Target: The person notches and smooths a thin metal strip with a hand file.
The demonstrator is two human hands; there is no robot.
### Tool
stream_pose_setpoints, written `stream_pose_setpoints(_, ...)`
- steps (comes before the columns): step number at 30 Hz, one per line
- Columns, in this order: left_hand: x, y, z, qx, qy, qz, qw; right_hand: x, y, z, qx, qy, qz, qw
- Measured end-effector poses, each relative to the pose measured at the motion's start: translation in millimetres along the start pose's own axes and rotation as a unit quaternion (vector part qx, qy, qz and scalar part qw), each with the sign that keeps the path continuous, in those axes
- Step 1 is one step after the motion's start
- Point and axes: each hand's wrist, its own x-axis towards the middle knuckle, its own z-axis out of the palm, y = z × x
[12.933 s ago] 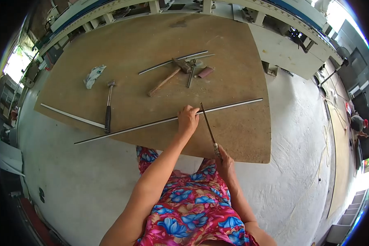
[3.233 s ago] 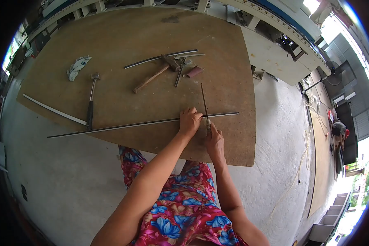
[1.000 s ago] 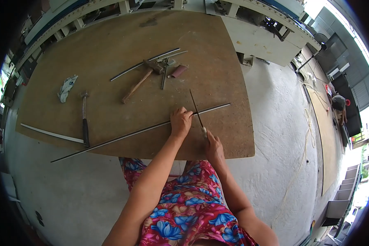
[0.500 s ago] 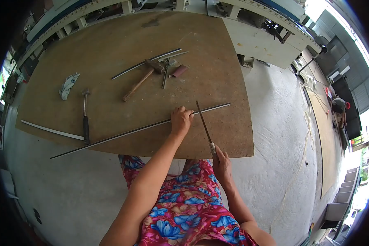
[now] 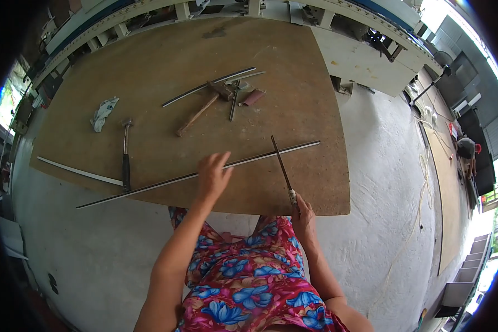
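Long thin strip point(image 5: 249, 160): lies slantwise on the worktop point(image 5: 293, 188), from lower left to right of centre in the frame, left end beyond the near edge. Left hand point(image 5: 213, 176): over the strip near mid-frame, grip partly open, fingers loosely spread (contact with strip: cannot tell). Right hand point(image 5: 304, 217): lower right of centre, grip closed round the pale handle of a narrow dark tool point(image 5: 282, 165), whose shaft crosses the strip. Black-handled hammer point(image 5: 126, 157) left; wooden-handled hammer point(image 5: 201, 112) above centre.
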Motion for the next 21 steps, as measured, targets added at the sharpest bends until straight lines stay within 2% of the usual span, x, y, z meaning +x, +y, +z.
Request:
stream_pose_setpoints(4, -50.1, -66.0, -73.7, 0.091, 0.005, -0.076, 0.993, 2.1, 1.3, -1.5, -0.004, 0.002, -0.015, 1.0)
stream_pose_setpoints(8, -106.4, -124.6, -132.2, 0.207, 0.013, -0.103, 0.973, 1.8, -0.8, -5.0, -0.003, 0.004, -0.015, 1.0)
stream_pose_setpoints(10, -119.8, -138.3, -149.0, 0.215, 0.002, -0.106, 0.971, 2.3, 0.2, -4.6, -0.004, 0.004, -0.016, 1.0)
stream_pose_setpoints(14, -118.1, -151.4, -146.9, 0.194, 0.011, -0.161, 0.968, 5.5, -2.1, -4.2, 0.002, 0.007, -0.012, 1.0)
stream_pose_setpoints(17, -106.4, -142.0, -128.7, 0.169, 0.054, -0.087, 0.98, 10.9, -0.2, -2.1, 0.002, 0.023, -0.018, 1.0)
stream_pose_setpoints(21, -82.5, -93.7, -89.3, 0.101, 0.014, -0.09, 0.991, 15.4, -12.0, -7.3, 0.01, 0.03, -0.009, 0.999)
